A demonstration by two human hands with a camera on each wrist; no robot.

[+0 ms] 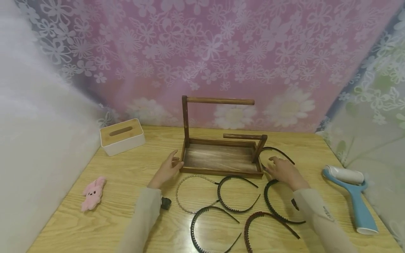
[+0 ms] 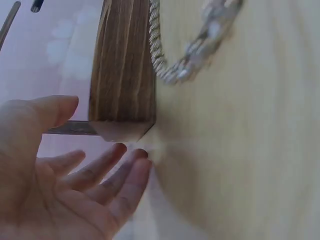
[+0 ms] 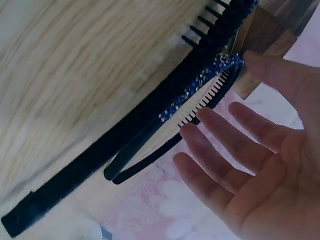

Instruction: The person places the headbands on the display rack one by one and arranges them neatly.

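A wooden stand (image 1: 221, 156) with a shallow tray base and two rods on posts stands near the back of the table. The left hand (image 1: 166, 170) is at its left front corner; in the left wrist view that hand (image 2: 85, 185) has loosely extended fingers beside the wooden end (image 2: 122, 65). At the stand's right end is the right hand (image 1: 286, 172), over a dark headband (image 1: 281, 152). The right wrist view shows that hand (image 3: 255, 145) with spread fingers near a blue glittery headband (image 3: 200, 82); whether it touches the headband, I cannot tell.
Several headbands lie in front of the stand, among them a beaded one (image 1: 178, 196), black ones (image 1: 192, 228) and a dark red one (image 1: 246, 232). A white box with a wooden lid (image 1: 124, 144) and a pink plush toy (image 1: 94, 193) are left, a blue lint roller (image 1: 359, 207) right.
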